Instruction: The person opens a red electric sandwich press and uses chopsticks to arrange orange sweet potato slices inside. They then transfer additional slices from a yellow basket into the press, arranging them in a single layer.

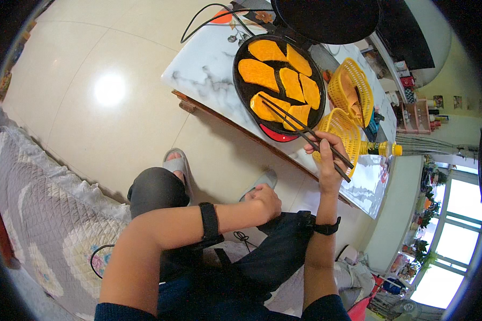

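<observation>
My right hand (pixel 328 154) holds a pair of dark chopsticks (pixel 292 119), their tips over an orange slice (pixel 266 106) near the lower left of the pan. That slice lies with several other flat orange slices, possibly pumpkin or sweet potato, in a round black electric griddle (pixel 239 86) with a raised lid (pixel 325 18) and a red handle tab (pixel 279 134). Loosely curled, my left hand (pixel 264 202) rests above my thigh, away from the griddle. Whether anything is inside its fingers cannot be seen.
Beside the griddle stand a yellow plastic basket (pixel 338 86) holding orange pieces or peels, another yellow basket (pixel 351 138), and a yellow-capped oil bottle (pixel 379 149). A black cable (pixel 197 25) loops over the edge of the marble-patterned table (pixel 201 66). A quilted cover (pixel 44 208) is at left.
</observation>
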Action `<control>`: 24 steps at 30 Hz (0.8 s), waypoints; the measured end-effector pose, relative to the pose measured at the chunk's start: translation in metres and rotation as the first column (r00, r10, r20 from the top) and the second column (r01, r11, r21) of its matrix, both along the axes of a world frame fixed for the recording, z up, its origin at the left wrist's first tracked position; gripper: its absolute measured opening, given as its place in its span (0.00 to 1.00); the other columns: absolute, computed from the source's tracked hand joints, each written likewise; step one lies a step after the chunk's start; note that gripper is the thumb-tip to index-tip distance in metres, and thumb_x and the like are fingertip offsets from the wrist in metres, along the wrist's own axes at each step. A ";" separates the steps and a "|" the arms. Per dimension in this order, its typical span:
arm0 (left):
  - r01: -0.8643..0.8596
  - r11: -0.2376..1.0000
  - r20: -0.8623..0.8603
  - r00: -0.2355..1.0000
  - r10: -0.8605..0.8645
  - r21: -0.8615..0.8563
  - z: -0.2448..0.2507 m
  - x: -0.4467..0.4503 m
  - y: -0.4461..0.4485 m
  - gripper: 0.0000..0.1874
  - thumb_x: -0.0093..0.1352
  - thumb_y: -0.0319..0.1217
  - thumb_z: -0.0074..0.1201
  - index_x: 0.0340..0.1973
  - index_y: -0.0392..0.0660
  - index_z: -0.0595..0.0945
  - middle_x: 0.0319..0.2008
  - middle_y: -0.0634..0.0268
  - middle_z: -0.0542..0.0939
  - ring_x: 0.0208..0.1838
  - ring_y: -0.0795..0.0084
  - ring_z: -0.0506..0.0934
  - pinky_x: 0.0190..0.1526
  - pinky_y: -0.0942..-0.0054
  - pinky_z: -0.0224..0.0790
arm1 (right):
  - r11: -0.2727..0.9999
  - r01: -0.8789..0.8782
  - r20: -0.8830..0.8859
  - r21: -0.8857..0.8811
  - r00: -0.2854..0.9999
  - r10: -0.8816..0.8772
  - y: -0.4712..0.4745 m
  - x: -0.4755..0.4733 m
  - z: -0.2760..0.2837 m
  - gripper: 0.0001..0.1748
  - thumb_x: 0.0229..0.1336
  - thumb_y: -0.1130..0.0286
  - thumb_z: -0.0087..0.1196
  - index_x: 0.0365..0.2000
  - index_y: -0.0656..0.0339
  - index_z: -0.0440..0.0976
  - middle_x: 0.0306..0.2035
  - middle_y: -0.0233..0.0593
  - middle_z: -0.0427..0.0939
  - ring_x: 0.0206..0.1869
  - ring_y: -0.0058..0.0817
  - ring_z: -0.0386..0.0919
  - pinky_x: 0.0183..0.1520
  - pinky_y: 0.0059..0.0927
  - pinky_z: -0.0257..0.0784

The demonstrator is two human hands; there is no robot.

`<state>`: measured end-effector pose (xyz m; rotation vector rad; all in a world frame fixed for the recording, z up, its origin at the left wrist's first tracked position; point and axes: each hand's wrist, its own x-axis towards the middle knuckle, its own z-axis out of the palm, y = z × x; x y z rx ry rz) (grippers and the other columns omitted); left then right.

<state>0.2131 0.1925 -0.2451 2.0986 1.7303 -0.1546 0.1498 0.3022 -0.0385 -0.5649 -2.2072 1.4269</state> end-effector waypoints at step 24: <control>0.040 0.998 0.145 0.989 -0.033 -0.044 0.097 -0.067 -0.017 0.13 0.61 0.30 0.61 0.43 0.48 0.86 0.41 0.60 0.85 0.41 0.57 0.82 0.41 0.47 0.69 | 0.652 0.042 -0.142 -0.757 0.964 -0.227 0.072 -0.050 -0.042 0.14 0.69 0.65 0.48 0.48 0.63 0.73 0.42 0.43 0.80 0.31 0.24 0.75 0.33 0.21 0.72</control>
